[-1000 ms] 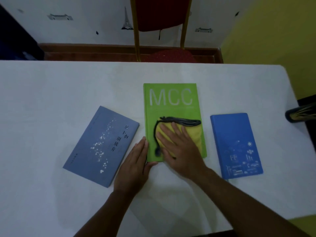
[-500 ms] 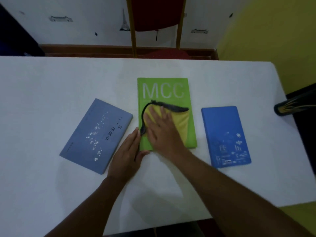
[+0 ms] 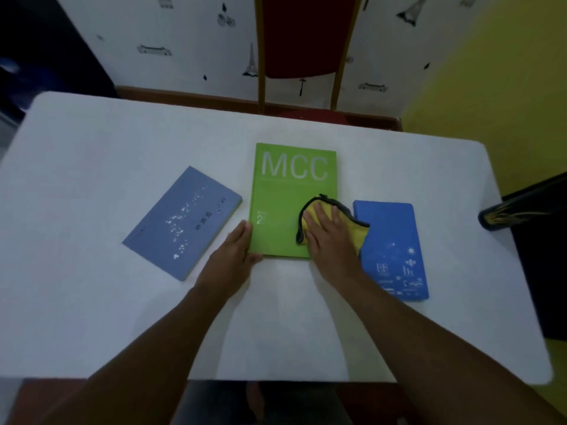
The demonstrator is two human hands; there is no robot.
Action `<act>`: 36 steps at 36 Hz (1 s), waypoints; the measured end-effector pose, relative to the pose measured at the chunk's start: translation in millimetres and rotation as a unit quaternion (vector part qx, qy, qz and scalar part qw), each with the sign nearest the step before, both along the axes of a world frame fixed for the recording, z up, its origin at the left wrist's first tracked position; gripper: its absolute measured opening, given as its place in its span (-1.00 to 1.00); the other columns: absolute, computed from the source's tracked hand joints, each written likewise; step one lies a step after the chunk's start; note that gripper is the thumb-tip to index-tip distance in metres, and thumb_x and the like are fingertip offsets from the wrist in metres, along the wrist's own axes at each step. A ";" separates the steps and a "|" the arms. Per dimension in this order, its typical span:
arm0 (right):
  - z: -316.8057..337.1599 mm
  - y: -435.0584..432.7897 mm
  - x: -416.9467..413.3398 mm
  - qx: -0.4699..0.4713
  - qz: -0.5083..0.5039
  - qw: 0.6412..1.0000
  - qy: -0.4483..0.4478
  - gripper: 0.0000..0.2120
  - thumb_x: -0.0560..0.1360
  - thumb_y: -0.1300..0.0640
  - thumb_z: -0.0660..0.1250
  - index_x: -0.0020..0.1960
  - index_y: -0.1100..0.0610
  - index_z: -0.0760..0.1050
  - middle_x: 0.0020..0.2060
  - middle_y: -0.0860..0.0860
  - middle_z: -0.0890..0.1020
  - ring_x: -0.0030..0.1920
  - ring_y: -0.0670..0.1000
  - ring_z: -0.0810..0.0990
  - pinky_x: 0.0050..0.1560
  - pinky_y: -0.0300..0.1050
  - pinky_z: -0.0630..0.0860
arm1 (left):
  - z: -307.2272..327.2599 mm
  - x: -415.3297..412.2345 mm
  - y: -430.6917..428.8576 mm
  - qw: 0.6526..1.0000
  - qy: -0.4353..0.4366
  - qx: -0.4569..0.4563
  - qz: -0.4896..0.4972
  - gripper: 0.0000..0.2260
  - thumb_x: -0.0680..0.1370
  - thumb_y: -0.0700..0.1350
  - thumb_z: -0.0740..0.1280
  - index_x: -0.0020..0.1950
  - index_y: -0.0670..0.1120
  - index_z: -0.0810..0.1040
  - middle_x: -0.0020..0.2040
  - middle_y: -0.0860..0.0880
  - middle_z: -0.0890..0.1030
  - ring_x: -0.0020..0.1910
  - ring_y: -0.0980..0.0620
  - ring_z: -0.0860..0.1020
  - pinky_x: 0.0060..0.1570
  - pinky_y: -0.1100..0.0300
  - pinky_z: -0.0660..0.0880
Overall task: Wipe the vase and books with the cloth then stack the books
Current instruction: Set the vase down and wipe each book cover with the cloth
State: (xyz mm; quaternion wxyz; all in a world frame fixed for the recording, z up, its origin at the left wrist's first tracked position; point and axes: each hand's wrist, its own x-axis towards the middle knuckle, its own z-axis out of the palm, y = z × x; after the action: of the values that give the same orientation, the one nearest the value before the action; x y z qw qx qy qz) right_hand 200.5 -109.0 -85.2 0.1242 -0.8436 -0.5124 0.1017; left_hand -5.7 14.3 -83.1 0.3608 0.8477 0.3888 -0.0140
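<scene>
Since half a second ago the right hand (image 3: 329,237) has slid the yellow cloth (image 3: 334,220) from the middle of the green book (image 3: 288,204) toward its 4 o'clock corner, so the cloth's dark-trimmed edge now overlaps the blue book (image 3: 391,250) at 3 o'clock. That hand lies flat, fingers spread, pressing the cloth down rather than gripping it. The left hand (image 3: 228,259) stays flat and open at the green book's 7 o'clock corner, thumb against its near edge, holding nothing. The green cover reads "MCC", with a "2" now uncovered lower down. The grey-blue book (image 3: 184,222) at 9 o'clock carries vertical characters too blurred to read. A dark vase (image 3: 515,211) lies at the table (image 3: 92,179) edge, 3 o'clock.
</scene>
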 end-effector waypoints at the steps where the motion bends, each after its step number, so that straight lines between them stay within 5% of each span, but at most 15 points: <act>1: 0.7 -0.1 -10.3 0.004 0.000 1.000 -0.002 -0.53 0.66 0.01 0.08 0.49 0.09 0.46 0.53 0.15 0.41 0.53 0.41 0.26 0.45 0.35 0.34 | 4.5 2.7 -0.7 1.000 0.011 -0.005 0.000 -0.29 0.63 0.02 0.36 0.67 -0.11 0.07 0.67 -0.04 0.09 0.60 -0.09 0.22 0.52 -0.05 0.28; 5: -1.4 -11.3 -46.2 0.006 0.092 0.995 -0.031 -0.50 0.67 -0.04 0.16 0.56 0.12 0.36 0.59 0.17 0.29 0.60 0.36 0.15 0.55 0.31 0.17 | 24.3 7.7 -0.6 0.998 0.053 0.007 -0.034 -0.35 0.67 -0.02 0.27 0.66 -0.15 0.04 0.66 -0.09 0.13 0.56 -0.13 0.27 0.40 -0.06 0.41; 8: -4.6 -16.6 -46.5 0.020 0.138 0.989 -0.040 -0.43 0.59 -0.05 0.32 0.56 0.08 0.36 0.58 0.15 0.32 0.56 0.35 0.25 0.48 0.29 0.30 | 30.6 -5.7 1.5 0.996 0.043 0.045 -0.066 -0.39 0.70 -0.03 0.21 0.67 -0.14 0.03 0.67 -0.08 0.08 0.60 -0.12 0.19 0.45 -0.09 0.37; 11: -4.7 -18.1 -42.1 0.077 0.118 0.989 -0.040 -0.60 0.54 0.10 0.30 0.36 0.07 0.56 0.43 0.10 0.53 0.30 0.31 0.52 0.13 0.23 0.51 | 27.5 -34.7 12.9 0.994 -0.007 0.083 -0.071 -0.50 0.71 -0.08 0.17 0.64 -0.14 0.17 0.64 -0.12 0.21 0.58 -0.11 0.25 0.47 -0.09 0.37; 14: 2.3 -13.2 -43.2 0.133 0.111 0.985 0.002 -0.68 0.54 0.33 0.27 0.23 0.13 0.64 0.25 0.10 0.64 0.11 0.24 0.53 0.12 0.21 0.51 | 20.6 -69.9 31.7 0.987 -0.066 0.142 -0.041 -0.59 0.67 -0.18 0.25 0.53 -0.21 0.39 0.50 -0.22 0.43 0.45 -0.20 0.43 0.44 -0.12 0.41; 17: 16.4 6.6 -54.2 0.161 0.047 0.984 0.063 -0.55 0.50 0.50 0.27 0.29 0.18 0.59 0.16 0.13 0.64 0.13 0.25 0.56 0.30 -0.06 0.42 | 10.6 -103.9 56.1 0.979 -0.078 0.186 -0.024 -0.64 0.64 -0.27 0.28 0.45 -0.26 0.45 0.42 -0.26 0.49 0.41 -0.24 0.46 0.53 -0.10 0.26; 21: 40.5 61.4 -86.1 0.239 -0.070 0.960 0.127 -0.65 0.57 0.41 0.31 0.32 0.21 0.57 0.14 0.04 0.64 0.16 0.04 0.58 0.23 -0.27 0.44 | -7.3 -146.0 83.8 0.979 -0.039 0.201 0.012 -0.59 0.68 -0.18 0.19 0.53 -0.25 0.36 0.52 -0.24 0.39 0.53 -0.21 0.34 0.56 -0.21 0.20; 26: 57.9 140.3 -126.4 0.301 -0.151 0.917 0.212 -0.72 0.64 0.28 0.29 0.35 0.23 0.52 0.11 -0.04 0.62 0.09 -0.18 0.54 0.07 -0.52 0.39 | -26.2 -182.5 102.1 0.983 -0.022 0.180 0.023 -0.53 0.73 -0.08 0.06 0.64 -0.15 0.17 0.63 -0.12 0.19 0.63 -0.09 0.15 0.62 -0.07 0.03; 31: 32.1 194.0 -159.5 0.193 -0.164 0.923 0.288 -0.62 0.68 0.06 0.16 0.44 0.18 0.42 0.27 0.16 0.60 0.27 0.16 0.56 0.10 -0.16 0.43 | -40.8 -196.1 107.3 0.985 -0.030 0.169 0.016 -0.49 0.73 -0.02 0.07 0.66 -0.12 0.09 0.66 -0.06 0.12 0.65 0.00 0.09 0.63 0.01 0.02; 33: 23.5 202.0 -176.9 0.134 -0.160 0.927 0.312 -0.54 0.71 0.05 0.15 0.57 0.16 0.28 0.51 0.20 0.39 0.53 0.21 0.33 0.35 -0.04 0.38 | -43.4 -196.5 107.7 0.983 -0.040 0.181 0.013 -0.49 0.73 -0.03 0.10 0.65 -0.15 0.12 0.65 -0.09 0.14 0.64 -0.02 0.12 0.62 -0.02 0.06; 36: 16.6 194.7 -206.0 0.112 -0.097 0.934 0.324 -0.51 0.73 0.07 0.12 0.63 0.13 0.17 0.62 0.12 0.18 0.62 0.21 0.12 0.51 0.19 0.28 | -45.0 -196.7 107.2 0.982 -0.043 0.182 0.017 -0.49 0.73 -0.02 0.10 0.65 -0.17 0.13 0.65 -0.09 0.15 0.64 0.00 0.13 0.62 0.00 0.07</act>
State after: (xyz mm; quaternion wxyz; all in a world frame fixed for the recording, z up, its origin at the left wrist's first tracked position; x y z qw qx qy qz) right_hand -5.5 85.7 -68.7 0.3861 -0.7912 -0.3682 0.2991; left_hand -202.4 121.5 -128.1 0.2170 0.8924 0.3829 0.0994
